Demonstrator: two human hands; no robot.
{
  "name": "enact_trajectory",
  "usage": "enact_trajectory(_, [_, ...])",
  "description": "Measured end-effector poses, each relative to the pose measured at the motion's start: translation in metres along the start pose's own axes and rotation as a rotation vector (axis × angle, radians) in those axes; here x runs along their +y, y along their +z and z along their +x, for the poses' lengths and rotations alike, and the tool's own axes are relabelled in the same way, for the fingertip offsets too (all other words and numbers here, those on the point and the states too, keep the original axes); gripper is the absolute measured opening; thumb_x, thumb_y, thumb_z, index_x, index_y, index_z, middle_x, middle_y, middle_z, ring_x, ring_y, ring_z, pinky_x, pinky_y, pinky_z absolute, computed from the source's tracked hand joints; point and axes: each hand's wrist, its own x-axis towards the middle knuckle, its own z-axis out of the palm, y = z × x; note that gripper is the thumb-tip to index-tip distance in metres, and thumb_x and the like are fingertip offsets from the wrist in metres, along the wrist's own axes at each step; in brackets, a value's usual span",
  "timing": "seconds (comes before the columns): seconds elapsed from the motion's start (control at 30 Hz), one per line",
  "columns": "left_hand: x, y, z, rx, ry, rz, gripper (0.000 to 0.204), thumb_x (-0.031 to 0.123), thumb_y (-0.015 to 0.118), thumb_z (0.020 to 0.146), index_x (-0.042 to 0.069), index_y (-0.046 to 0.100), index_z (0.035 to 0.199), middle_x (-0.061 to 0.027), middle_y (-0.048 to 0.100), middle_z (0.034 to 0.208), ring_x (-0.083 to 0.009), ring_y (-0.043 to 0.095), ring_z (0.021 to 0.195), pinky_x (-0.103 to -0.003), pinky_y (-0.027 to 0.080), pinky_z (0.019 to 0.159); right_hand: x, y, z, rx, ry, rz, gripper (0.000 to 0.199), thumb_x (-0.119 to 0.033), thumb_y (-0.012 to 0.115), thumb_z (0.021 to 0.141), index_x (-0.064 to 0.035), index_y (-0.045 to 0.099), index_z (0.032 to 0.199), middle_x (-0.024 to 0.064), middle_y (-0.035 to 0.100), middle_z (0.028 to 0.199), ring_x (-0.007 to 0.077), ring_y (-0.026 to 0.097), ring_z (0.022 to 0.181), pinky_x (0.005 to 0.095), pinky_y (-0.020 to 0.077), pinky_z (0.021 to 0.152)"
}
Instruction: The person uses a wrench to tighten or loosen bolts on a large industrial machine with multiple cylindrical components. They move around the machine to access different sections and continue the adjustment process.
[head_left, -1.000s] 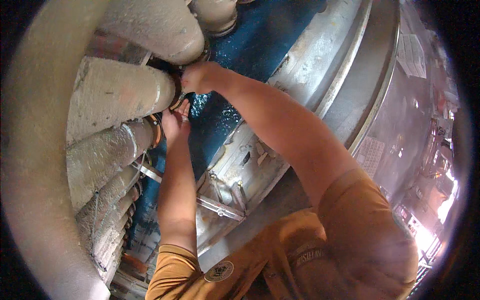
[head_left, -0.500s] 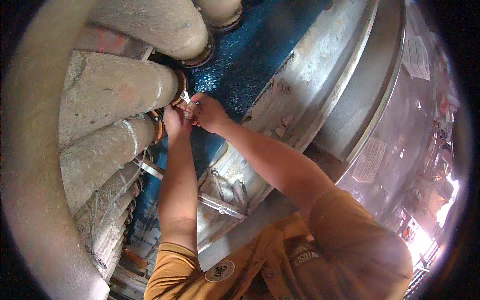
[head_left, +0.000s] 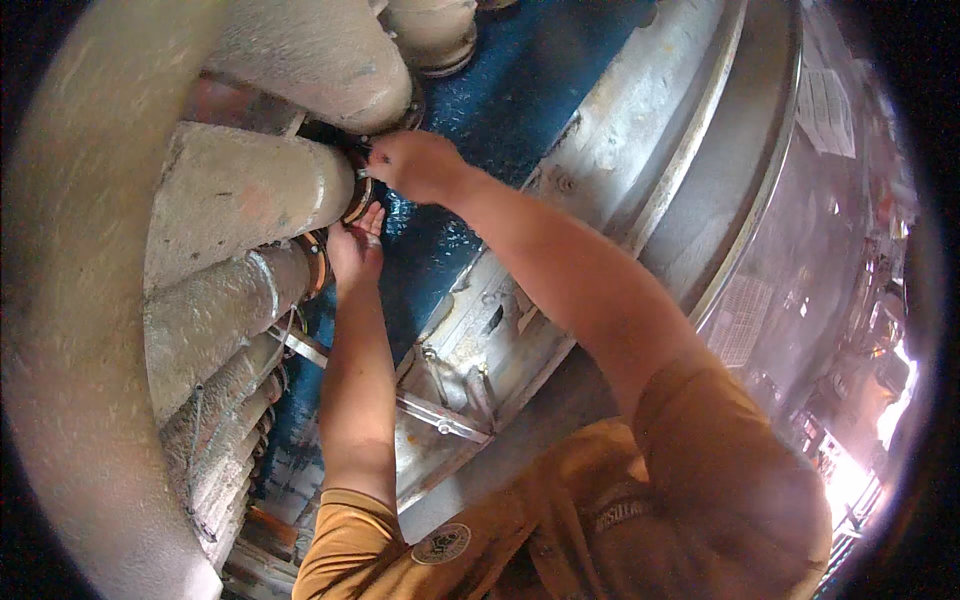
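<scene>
My right hand [head_left: 415,165] is closed on a wrench and reaches to the flange [head_left: 360,195] at the end of a big dusty pipe [head_left: 245,190]. Only a small shiny bit of the wrench [head_left: 362,173] shows at the fingertips; the fist hides the rest. Just below, my left hand [head_left: 356,250] is palm up beside the same flange, its fingers stretched out with nothing visible in them. A second orange-rimmed flange [head_left: 317,262] ends the lower pipe [head_left: 235,315], close to my left hand.
More dusty pipes [head_left: 310,60] stand above and below in a row. A blue surface [head_left: 530,90] lies behind my hands. A curved metal rim [head_left: 610,150] runs along the right, with a bolted bracket [head_left: 445,415] near my forearms. A thick pipe [head_left: 90,300] fills the left edge.
My right hand has moved up and away from my left hand, taking the wrench toward the upper side of the flange. My left hand's fingers have opened out.
</scene>
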Motion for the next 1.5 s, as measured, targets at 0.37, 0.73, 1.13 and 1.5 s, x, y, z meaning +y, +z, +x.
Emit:
enact_trajectory(0.37, [0.008, -0.003, -0.002, -0.512, -0.221, 0.143, 0.035, 0.036, 0.031, 0.096, 0.005, 0.047, 0.093, -0.0064, 0.052, 0.077, -0.0193, 0.052, 0.060, -0.030, 0.037, 0.044, 0.007, 0.115, -0.056, 0.125, 0.390, 0.877, 0.015, -0.013, 0.054, 0.084, -0.0036, 0.051, 0.095, 0.0130, 0.066, 0.087, 0.0279, 0.063, 0.082, 0.0380, 0.0504, 0.070])
enact_trajectory(0.73, [-0.001, 0.018, -0.007, 0.027, -0.010, 0.011, 0.034, 0.028, 0.036, 0.096, 0.002, 0.048, 0.115, -0.0133, 0.057, 0.105, -0.0296, 0.059, 0.092, -0.041, 0.048, 0.085, 0.021, -0.017, 0.016, -0.037, -0.181, -0.015, 0.024, -0.028, 0.051, 0.084, -0.0090, 0.065, 0.086, 0.0155, 0.064, 0.083, 0.0332, 0.061, 0.079, 0.0402, 0.0485, 0.070])
enact_trajectory(1.13, [0.008, -0.034, 0.029, -1.034, -0.303, -0.151, 0.030, 0.025, 0.038, 0.096, 0.002, 0.049, 0.113, -0.0103, 0.057, 0.103, -0.0238, 0.057, 0.094, -0.036, 0.049, 0.082, -0.033, 0.085, -0.070, 0.212, 0.448, 1.463, 0.011, -0.011, 0.047, 0.091, -0.0073, 0.051, 0.101, 0.0057, 0.061, 0.079, 0.0125, 0.056, 0.062, 0.0266, 0.0468, 0.054])
enact_trajectory(1.5, [-0.001, 0.014, -0.004, -0.005, -0.029, 0.030, 0.040, 0.029, 0.037, 0.096, 0.001, 0.040, 0.125, -0.0144, 0.049, 0.119, -0.0317, 0.054, 0.103, -0.045, 0.045, 0.093, 0.002, -0.023, 0.036, -0.395, -0.111, -0.387, 0.019, -0.022, 0.051, 0.082, -0.0105, 0.065, 0.087, 0.0127, 0.066, 0.089, 0.0323, 0.063, 0.084, 0.0407, 0.0496, 0.070])
